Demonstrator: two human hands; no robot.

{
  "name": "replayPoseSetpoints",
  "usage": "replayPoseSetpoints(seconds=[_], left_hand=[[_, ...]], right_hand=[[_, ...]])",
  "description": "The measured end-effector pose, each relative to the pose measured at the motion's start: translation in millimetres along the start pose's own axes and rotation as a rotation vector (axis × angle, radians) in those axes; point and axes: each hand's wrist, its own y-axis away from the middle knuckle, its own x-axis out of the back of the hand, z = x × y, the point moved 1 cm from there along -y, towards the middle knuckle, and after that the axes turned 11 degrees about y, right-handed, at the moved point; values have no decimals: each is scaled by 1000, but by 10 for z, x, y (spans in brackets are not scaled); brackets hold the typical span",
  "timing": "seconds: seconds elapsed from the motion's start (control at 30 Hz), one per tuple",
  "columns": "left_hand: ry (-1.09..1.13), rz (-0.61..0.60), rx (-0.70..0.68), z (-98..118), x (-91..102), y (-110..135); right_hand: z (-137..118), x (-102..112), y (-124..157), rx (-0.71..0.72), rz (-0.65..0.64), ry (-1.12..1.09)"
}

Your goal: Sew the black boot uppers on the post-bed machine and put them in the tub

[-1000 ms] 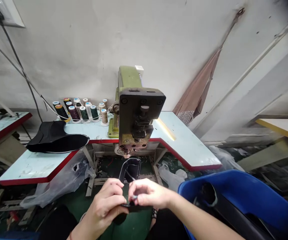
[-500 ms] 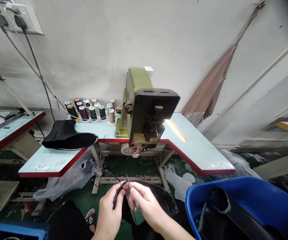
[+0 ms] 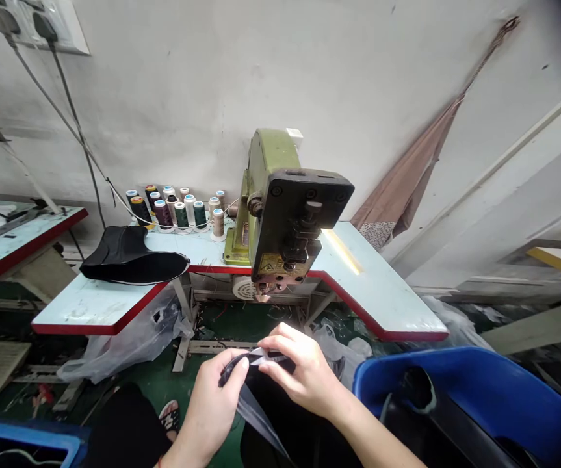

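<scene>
Both my hands are low in the middle, in front of the green sewing machine (image 3: pixel 285 201). My left hand (image 3: pixel 214 396) is closed and pinches the edge of a black shoe upper piece (image 3: pixel 270 416) that hangs down over my lap. My right hand (image 3: pixel 300 374) is closed on the same black piece, with a small light snipper or tool partly showing between its fingers (image 3: pixel 260 356); I cannot make it out clearly.
The pale blue, red-edged work table (image 3: pixel 378 286) carries a row of thread spools (image 3: pixel 177 211) and a black boot upper (image 3: pixel 131 260). A blue bin (image 3: pixel 475 390) with black pieces stands at right. Plastic bags (image 3: pixel 129 344) lie under the table. A second table (image 3: pixel 12 237) is at left.
The view shifted a little. My hands rose from my lap, turned the black piece, and now hold it flatter, with the right hand laid over its top edge.
</scene>
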Motion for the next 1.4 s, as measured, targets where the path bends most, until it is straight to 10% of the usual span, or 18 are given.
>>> replayPoseSetpoints(seconds=[0.77,0.97,1.17,1.27,1.4], left_hand=[[-45,-85,58,77,-12,17],[-53,-52,101,0,40,-33],[1,39,104,-96,89,-25],[47,64,116,-162,91,-30],[60,91,167,-259,77,-96]], right_hand=[[46,-34,-18,17,55,-113],[1094,412,-123,-719,426,90],[2161,1133,-16,-908,595,298],[2106,1119,-25,-835,569,323],[1427,469,191,-633,391,258]])
